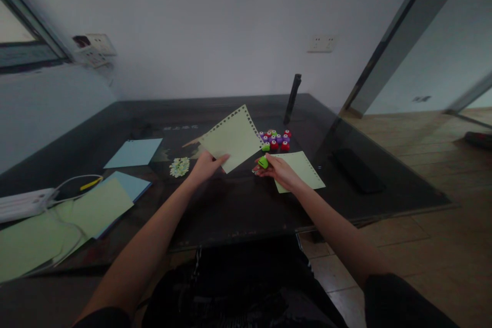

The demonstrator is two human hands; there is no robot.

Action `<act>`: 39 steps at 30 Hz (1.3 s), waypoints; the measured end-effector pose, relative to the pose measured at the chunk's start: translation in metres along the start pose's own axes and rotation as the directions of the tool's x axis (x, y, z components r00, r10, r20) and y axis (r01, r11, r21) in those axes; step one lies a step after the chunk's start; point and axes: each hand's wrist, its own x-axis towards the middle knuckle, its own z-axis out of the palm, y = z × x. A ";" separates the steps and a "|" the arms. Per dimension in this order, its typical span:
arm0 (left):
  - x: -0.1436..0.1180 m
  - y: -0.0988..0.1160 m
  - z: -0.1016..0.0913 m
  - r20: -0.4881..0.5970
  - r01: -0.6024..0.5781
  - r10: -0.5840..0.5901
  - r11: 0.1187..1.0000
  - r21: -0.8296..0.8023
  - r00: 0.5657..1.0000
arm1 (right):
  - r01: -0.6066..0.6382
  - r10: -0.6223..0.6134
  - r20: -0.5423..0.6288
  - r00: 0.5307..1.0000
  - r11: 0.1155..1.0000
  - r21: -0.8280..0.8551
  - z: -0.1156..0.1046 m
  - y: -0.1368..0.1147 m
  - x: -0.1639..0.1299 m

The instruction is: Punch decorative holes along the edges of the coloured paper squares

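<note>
Between the thumb and fingers of my left hand is a pale green sheet of paper, held tilted above the dark table. Small shaped holes run along two of its edges. My right hand is closed around a small green craft punch, just right of the sheet's corner and apart from it. Under and beside that hand lies another pale green sheet with holes along its edges. Several red, purple and green craft punches stand together behind my right hand. A heap of small paper cutouts lies left of my left hand.
Blue paper and more green sheets lie on the left, near a white power strip with cables. An upright black stick-like object stands at the back right. A flat black object rests on the right side.
</note>
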 end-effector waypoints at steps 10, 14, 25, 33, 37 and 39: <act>0.000 -0.001 -0.001 0.025 -0.020 0.020 0.999 0.037 0.999 | 0.250 -0.329 -0.021 0.944 0.758 -0.602 -0.002 0.003 0.003; -0.001 0.000 0.000 0.032 0.020 -0.021 0.999 0.028 0.999 | 0.255 -0.332 -0.007 0.943 0.738 -0.625 -0.003 0.003 0.003; 0.001 -0.007 0.000 0.005 -0.005 0.005 0.997 0.079 1.000 | 0.176 -0.288 -0.093 0.953 0.777 -0.605 -0.009 0.004 0.006; 0.003 0.000 -0.005 -0.131 0.039 -0.018 0.987 0.154 0.991 | 0.155 -0.209 -0.133 0.969 0.930 -0.333 -0.005 -0.008 0.001; 0.003 0.000 -0.004 -0.118 0.081 -0.076 0.996 0.035 0.990 | 0.162 -0.166 -0.137 0.977 0.986 -0.037 -0.003 -0.016 -0.005; 0.001 -0.002 -0.001 -0.052 0.125 -0.128 0.990 -0.059 0.990 | 0.163 -0.149 -0.157 0.976 0.983 0.084 -0.006 -0.019 -0.005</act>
